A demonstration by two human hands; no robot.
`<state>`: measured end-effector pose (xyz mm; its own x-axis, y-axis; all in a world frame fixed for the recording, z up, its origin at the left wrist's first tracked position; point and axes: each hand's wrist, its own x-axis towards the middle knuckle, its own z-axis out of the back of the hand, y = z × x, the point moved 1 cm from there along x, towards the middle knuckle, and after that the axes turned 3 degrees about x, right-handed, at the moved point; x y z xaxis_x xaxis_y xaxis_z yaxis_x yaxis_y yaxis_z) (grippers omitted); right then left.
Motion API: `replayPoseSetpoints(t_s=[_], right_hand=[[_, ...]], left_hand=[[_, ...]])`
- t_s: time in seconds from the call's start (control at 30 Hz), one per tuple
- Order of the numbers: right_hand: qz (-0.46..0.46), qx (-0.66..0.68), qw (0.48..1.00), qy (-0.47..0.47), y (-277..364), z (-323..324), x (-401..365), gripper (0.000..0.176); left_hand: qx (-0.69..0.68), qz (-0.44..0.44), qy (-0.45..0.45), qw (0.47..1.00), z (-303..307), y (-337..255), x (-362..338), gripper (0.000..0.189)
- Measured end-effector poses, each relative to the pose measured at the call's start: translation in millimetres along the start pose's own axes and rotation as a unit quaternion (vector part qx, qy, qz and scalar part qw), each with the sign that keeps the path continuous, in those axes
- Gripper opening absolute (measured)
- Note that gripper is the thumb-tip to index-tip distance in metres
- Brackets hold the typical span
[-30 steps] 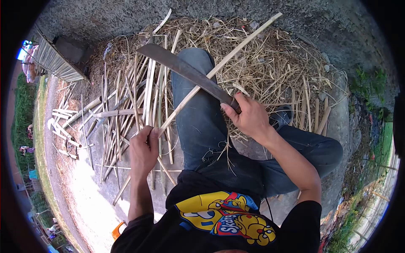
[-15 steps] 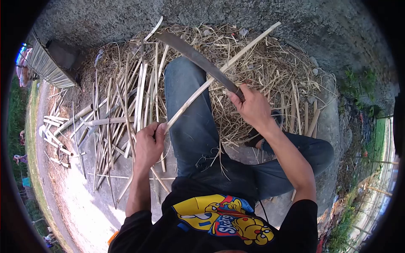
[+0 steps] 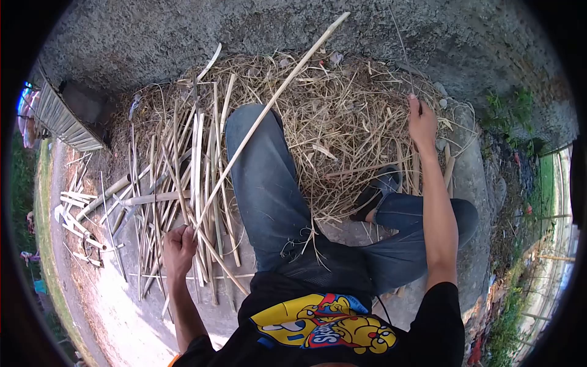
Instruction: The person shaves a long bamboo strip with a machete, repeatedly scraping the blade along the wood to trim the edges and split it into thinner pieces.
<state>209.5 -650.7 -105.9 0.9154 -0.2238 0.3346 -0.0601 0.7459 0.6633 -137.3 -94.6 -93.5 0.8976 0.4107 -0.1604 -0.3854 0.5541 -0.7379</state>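
Observation:
My left hand [image 3: 180, 249] is closed on the lower end of a long pale bamboo strip [image 3: 263, 116]. The strip slants up and right across my raised knee, its far end near the wall. Out to the right, above the cut fibres, my right hand [image 3: 423, 127] is closed round the dark handle of a machete [image 3: 420, 109]. The blade is turned nearly edge-on and shows only as a thin line, apart from the strip. Beside my left hand lies a pile of split bamboo strips [image 3: 199, 153].
Shavings and curled fibres [image 3: 342, 116] cover the ground before me, up to a rough grey wall [image 3: 293, 27]. My bent legs [image 3: 263, 177] take up the middle. Shorter bamboo pieces [image 3: 76, 199] lie at far left, near a slatted bamboo panel [image 3: 70, 116].
My right hand has swung the machete up and right, off the strip, turning the blade edge-on. My left hand has moved down and left with the strip.

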Motion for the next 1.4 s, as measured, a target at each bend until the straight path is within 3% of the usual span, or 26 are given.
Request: replayPoseSetpoints(t_s=[0.03, 0.13, 0.23, 0.27, 0.3, 0.37, 0.53, 0.6, 0.7, 0.73, 0.83, 0.97, 1.07, 1.1, 1.13, 1.2, 1.23, 1.27, 1.3, 1.33, 1.4], right_hand=[[0.001, -0.003, 1.0, 0.008, 6.4, 2.1, -9.9, 0.058], [0.0, 0.149, 0.989, 0.024, 50.7, 0.5, -44.8, 0.058], [0.07, 0.124, 0.986, 0.088, 82.5, -6.8, -73.8, 0.06], [0.085, 0.107, 0.982, 0.129, 98.1, -7.2, -84.5, 0.06], [0.1, 0.089, 0.976, 0.17, 112.5, -9.0, -95.7, 0.059], [0.138, 0.049, 0.963, 0.225, 121.4, -30.3, -119.8, 0.057], [0.331, -0.014, 0.926, 0.182, 147.7, -42.4, -168.4, 0.052], [0.318, -0.027, 0.933, 0.169, 135.1, -48.3, -148.5, 0.052], [0.241, -0.033, 0.958, 0.149, 113.3, -45.6, -101.0, 0.051], [0.197, -0.048, 0.965, 0.168, 116.7, -41.5, -91.8, 0.051], [0.177, -0.025, 0.963, 0.2, 133.5, -32.6, -97.1, 0.05], [0.355, -0.045, 0.92, 0.161, 153.5, -34.9, -149.9, 0.051], [0.358, -0.108, 0.918, 0.13, 117.9, -37.7, -122.6, 0.051], [0.27, -0.119, 0.947, 0.123, 96.3, -35.0, -89.8, 0.053], [0.076, -0.08, 0.981, 0.16, 81.3, -17.4, -53.0, 0.06], [-0.038, -0.048, 0.998, 0.013, -1.0, 2.1, 23.9, 0.064], [-0.054, -0.065, 0.992, -0.098, -66.2, 3.3, 54.5, 0.065], [-0.162, 0.047, 0.979, -0.117, -100.9, 19.5, 60.9, 0.064], [-0.262, 0.161, 0.942, -0.133, -113.4, 30.6, 64.5, 0.063], [-0.251, 0.164, 0.945, -0.134, -103.4, 40.8, 59.5, 0.063], [-0.305, 0.31, 0.888, -0.152, -86.3, 65.9, 27.1, 0.059]], left_hand=[[-0.035, 0.006, 0.019, 0.999, -3.7, -7.3, 3.5, 0.049], [0.03, -0.052, 0.033, 0.998, -15.4, -28.5, 16.7, 0.046], [-0.025, -0.037, 0.063, 0.997, -32.7, -40.1, 25.9, 0.051], [0.003, -0.036, 0.088, 0.995, -37.3, -53.0, 26.1, 0.053], [0.065, -0.122, 0.085, 0.987, -44.3, -64.2, 29.4, 0.053], [0.107, -0.103, 0.093, 0.985, -55.0, -67.1, 35.1, 0.053], [0.095, -0.1, 0.11, 0.984, -50.9, -68.1, 31.2, 0.053], [0.06, -0.088, 0.132, 0.986, -49.1, -46.7, 31.9, 0.053], [0.079, -0.091, 0.121, 0.985, -42.0, -61.6, 22.2, 0.052], [0.075, -0.074, 0.122, 0.987, -40.9, -67.4, 22.4, 0.052], [0.076, -0.096, 0.132, 0.984, -40.8, -60.0, 29.8, 0.052], [0.041, -0.084, 0.177, 0.98, -53.1, -56.5, 32.4, 0.051], [0.057, -0.09, 0.177, 0.978, -34.1, -39.9, 29.0, 0.05], [0.053, -0.092, 0.176, 0.979, -26.0, -19.5, 27.7, 0.051], [0.036, -0.073, 0.185, 0.979, -15.4, -5.3, 23.4, 0.051], [0.017, -0.051, 0.2, 0.978, 2.0, 16.1, 13.8, 0.052], [0.018, -0.049, 0.206, 0.977, 6.5, 22.2, 9.7, 0.052], [-0.038, -0.001, 0.198, 0.98, 4.6, 28.6, 5.6, 0.052], [-0.03, 0.013, 0.195, 0.98, 1.2, 19.4, 2.5, 0.051], [-0.054, 0.003, 0.195, 0.979, -3.8, 22.8, 9.6, 0.051], [-0.06, -0.01, 0.191, 0.98, -12.9, 22.4, 11.3, 0.051]])
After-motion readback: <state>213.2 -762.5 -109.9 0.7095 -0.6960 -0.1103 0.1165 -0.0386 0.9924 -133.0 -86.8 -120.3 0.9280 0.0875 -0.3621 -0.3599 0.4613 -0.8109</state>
